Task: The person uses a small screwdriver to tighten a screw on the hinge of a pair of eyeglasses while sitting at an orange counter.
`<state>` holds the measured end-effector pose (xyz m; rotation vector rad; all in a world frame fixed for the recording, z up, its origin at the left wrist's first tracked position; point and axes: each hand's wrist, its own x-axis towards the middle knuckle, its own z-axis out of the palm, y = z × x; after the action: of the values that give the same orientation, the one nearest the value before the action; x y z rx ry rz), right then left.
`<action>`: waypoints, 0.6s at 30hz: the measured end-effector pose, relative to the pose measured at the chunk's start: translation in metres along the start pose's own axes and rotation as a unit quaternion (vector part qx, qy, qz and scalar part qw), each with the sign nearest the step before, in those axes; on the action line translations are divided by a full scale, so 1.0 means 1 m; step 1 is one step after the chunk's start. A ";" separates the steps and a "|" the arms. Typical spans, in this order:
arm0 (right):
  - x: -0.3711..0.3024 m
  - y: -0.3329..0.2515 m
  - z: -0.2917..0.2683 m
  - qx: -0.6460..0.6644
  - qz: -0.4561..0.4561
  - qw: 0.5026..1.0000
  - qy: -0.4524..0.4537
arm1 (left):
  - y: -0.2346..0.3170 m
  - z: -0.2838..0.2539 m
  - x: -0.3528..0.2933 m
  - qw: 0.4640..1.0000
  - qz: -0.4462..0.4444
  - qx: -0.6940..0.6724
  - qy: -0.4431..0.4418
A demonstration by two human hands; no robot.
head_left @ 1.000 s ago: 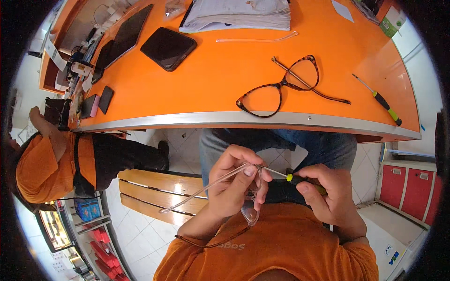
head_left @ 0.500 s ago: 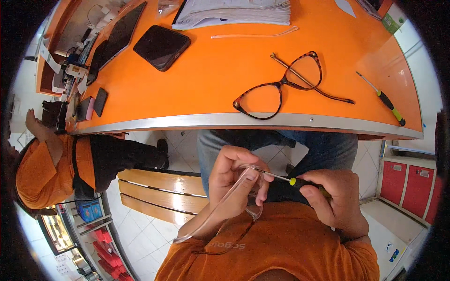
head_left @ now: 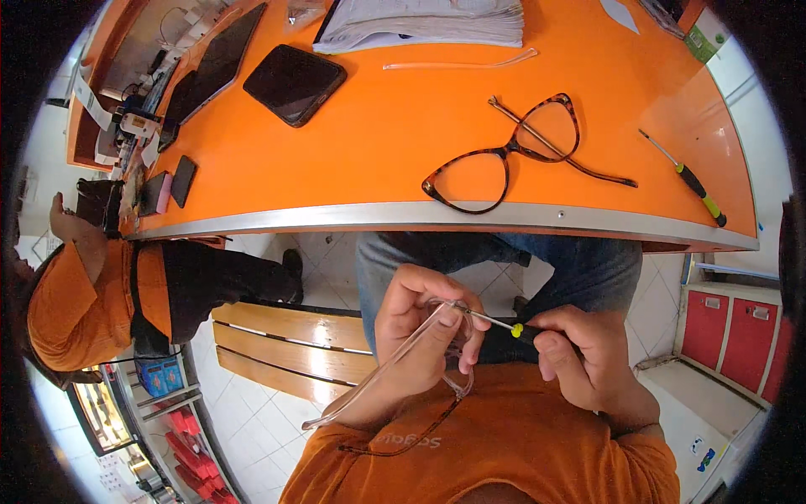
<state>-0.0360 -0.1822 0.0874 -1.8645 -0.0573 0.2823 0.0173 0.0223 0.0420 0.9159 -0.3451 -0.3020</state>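
Observation:
Below the table edge, my left hand [head_left: 424, 323] grips a pair of clear eyeglasses [head_left: 378, 375] at the hinge of one temple. That transparent temple slants down to the left; a dark tortoiseshell temple [head_left: 411, 438] hangs from the frame's other side. My fingers cover much of the lenses. My right hand [head_left: 579, 349] is closed round the handle of a screwdriver [head_left: 504, 325] with a yellow collar. Its shaft points left, and its tip meets the hinge by my left thumb. On the table lie a tortoiseshell eyeglass frame [head_left: 509, 151] and a loose dark temple [head_left: 579, 164].
A loose clear temple [head_left: 462, 65] lies near a stack of papers [head_left: 424, 23]. A black phone [head_left: 295, 84] rests at the table's left, a second screwdriver [head_left: 690, 181] at its right. A wooden bench [head_left: 290, 353] and another person [head_left: 80, 294] in orange are to my left.
My right fingers have shifted slightly on the screwdriver handle, and the thumb sits differently. The screwdriver tip stays at the hinge. My left hand holds almost the same place.

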 end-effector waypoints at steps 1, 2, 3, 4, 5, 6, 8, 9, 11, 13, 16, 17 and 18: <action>0.000 -0.001 0.000 0.000 -0.001 1.000 -0.001 | 0.001 0.001 0.000 1.000 -0.001 0.005 0.003; 0.001 -0.001 0.000 0.000 -0.002 1.000 -0.001 | 0.001 0.001 0.000 1.000 -0.002 0.010 0.005; 0.001 -0.002 0.000 0.000 -0.004 1.000 -0.001 | 0.000 0.001 0.000 1.000 0.003 0.013 0.005; 0.001 -0.001 0.000 -0.013 -0.013 1.000 0.003 | -0.001 0.001 -0.001 1.000 0.007 0.016 0.004; 0.001 0.001 0.000 -0.026 -0.023 0.999 0.007 | -0.002 0.000 -0.001 1.000 0.011 0.019 0.004; 0.001 0.002 0.001 -0.038 -0.032 0.999 0.010 | -0.003 0.000 -0.001 0.999 0.020 0.033 0.001; 0.001 -0.005 -0.003 -0.037 0.008 0.999 -0.005 | -0.004 -0.001 0.000 0.997 0.039 0.061 -0.006; 0.001 -0.009 -0.005 -0.037 0.028 0.999 -0.012 | -0.005 -0.002 0.000 0.996 0.046 0.079 -0.012; 0.001 -0.013 -0.008 -0.039 0.042 0.998 -0.008 | -0.006 -0.005 0.000 0.991 0.061 0.116 -0.023; 0.001 -0.013 -0.010 -0.026 0.045 0.999 0.005 | -0.005 -0.004 -0.001 0.991 0.045 0.120 -0.028; 0.002 -0.008 -0.010 -0.006 0.034 0.999 0.025 | -0.004 -0.005 -0.001 0.990 0.031 0.130 -0.035; 0.001 -0.010 -0.011 -0.012 0.035 0.999 0.025 | -0.004 -0.006 -0.001 0.990 0.027 0.134 -0.038; 0.000 -0.012 -0.013 -0.016 0.035 0.999 0.026 | -0.004 -0.006 -0.002 0.990 0.014 0.137 -0.035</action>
<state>-0.0320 -0.1903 0.1021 -1.9081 0.0398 0.2831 0.0175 0.0252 0.0346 1.1705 -0.4708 -0.2651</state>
